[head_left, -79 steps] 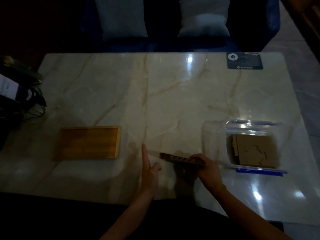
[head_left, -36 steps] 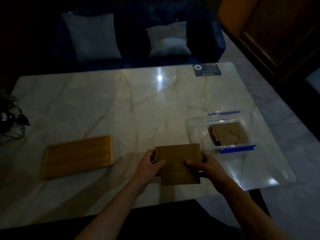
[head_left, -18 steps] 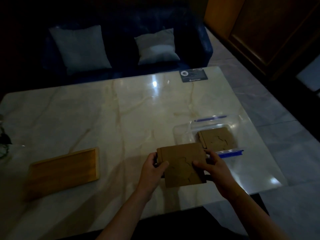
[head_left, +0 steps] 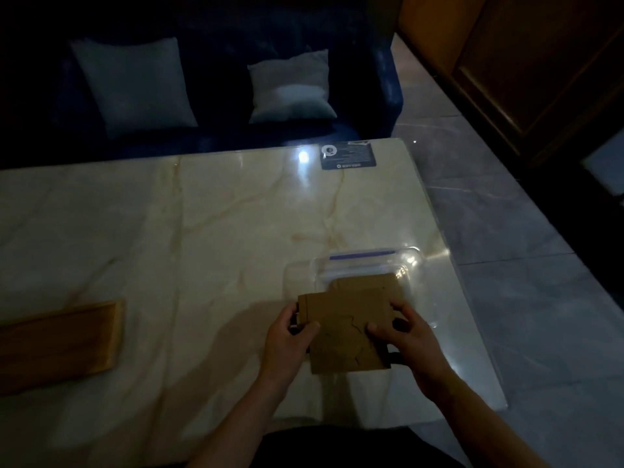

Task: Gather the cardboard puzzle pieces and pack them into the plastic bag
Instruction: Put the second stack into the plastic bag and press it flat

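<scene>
While both hands — left hand (head_left: 287,339), right hand (head_left: 410,342) — clasp the puzzle pieces (head_left: 341,332) flat at lower centre, keep them level and slide them into the plastic bag (head_left: 368,265) just above on the bench (head_left: 202,231).

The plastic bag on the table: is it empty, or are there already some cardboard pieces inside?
Not empty. Brown cardboard pieces lie inside the plastic bag, under the clear film below its blue strip.
</scene>
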A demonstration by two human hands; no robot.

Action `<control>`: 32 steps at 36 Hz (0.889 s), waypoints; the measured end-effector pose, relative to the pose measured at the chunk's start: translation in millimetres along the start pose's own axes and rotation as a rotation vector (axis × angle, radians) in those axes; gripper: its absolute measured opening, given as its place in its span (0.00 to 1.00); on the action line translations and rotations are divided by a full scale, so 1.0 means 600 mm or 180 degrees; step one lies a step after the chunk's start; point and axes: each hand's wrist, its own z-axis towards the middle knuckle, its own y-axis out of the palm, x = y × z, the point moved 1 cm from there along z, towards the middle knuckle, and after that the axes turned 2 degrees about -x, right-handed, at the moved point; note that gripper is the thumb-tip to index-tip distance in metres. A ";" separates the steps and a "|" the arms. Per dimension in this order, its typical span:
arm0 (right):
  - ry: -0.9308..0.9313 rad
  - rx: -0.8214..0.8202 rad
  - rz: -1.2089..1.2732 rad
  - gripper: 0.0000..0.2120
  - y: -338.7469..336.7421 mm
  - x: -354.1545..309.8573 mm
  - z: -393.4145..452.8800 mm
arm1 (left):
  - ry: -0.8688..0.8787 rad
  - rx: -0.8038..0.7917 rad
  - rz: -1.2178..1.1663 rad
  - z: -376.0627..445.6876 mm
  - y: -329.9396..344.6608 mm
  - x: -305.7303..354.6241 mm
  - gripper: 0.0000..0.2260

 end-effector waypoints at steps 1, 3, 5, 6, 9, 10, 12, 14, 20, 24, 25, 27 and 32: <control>0.0016 0.0002 -0.0006 0.24 -0.008 0.002 0.003 | -0.0030 0.0041 0.0060 0.001 0.008 -0.003 0.12; 0.0045 0.0019 -0.0027 0.23 -0.023 0.003 0.008 | -0.0080 0.0105 0.0151 0.004 0.024 -0.010 0.14; 0.0052 0.0036 -0.0068 0.21 -0.038 0.001 0.015 | -0.0094 0.0169 0.0187 0.007 0.040 -0.014 0.16; 0.0041 0.0043 -0.0103 0.20 -0.044 -0.001 0.019 | -0.0089 0.0209 0.0207 0.008 0.048 -0.014 0.16; 0.0002 0.0090 -0.0258 0.20 -0.062 -0.009 0.033 | -0.0046 0.0335 0.0288 0.016 0.072 -0.009 0.16; -0.0013 0.0137 -0.0343 0.21 -0.068 -0.012 0.038 | -0.0038 0.0364 0.0302 0.020 0.079 -0.008 0.16; -0.0072 0.0228 -0.0560 0.23 -0.077 -0.019 0.051 | -0.0019 0.0404 0.0301 0.031 0.094 -0.002 0.15; -0.0138 0.0277 -0.0744 0.24 -0.086 -0.029 0.069 | 0.0026 0.0420 0.0363 0.046 0.107 0.005 0.15; -0.0270 0.0496 -0.1324 0.25 -0.096 -0.053 0.132 | -0.0041 0.0484 0.0875 0.109 0.132 0.024 0.12; -0.0277 0.0617 -0.1684 0.20 -0.098 -0.056 0.165 | -0.0120 0.0365 0.1251 0.144 0.147 0.027 0.10; -0.0232 0.0610 -0.1774 0.17 -0.097 -0.054 0.172 | -0.0148 0.0359 0.1359 0.151 0.149 0.024 0.09; -0.0109 0.0613 -0.1955 0.09 -0.092 -0.046 0.183 | -0.0211 0.0334 0.1594 0.163 0.151 0.018 0.09; -0.0013 0.0630 -0.2412 0.05 -0.081 -0.027 0.198 | -0.0450 0.0278 0.1985 0.176 0.156 0.001 0.17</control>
